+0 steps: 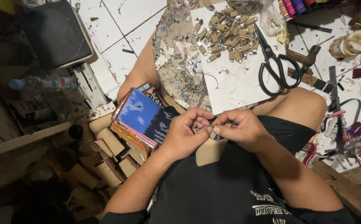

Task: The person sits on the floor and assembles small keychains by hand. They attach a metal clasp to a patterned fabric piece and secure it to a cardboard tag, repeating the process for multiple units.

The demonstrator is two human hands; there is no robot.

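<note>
Nearest, over the lap in black clothing, the left hand and the right hand meet fingertip to fingertip, both pinching one small metal clasp piece; a tan leather tab hangs just below them. Left of the hands lies one stack of patterned woven fabric pieces, blue on top, with a heap of tan leather pieces beside it, too jumbled to count. Farther off, one white board carries one pair of black scissors and a pile of finished keychain tabs, too many to count exactly.

Both hands pinching small metal clasp
</note>
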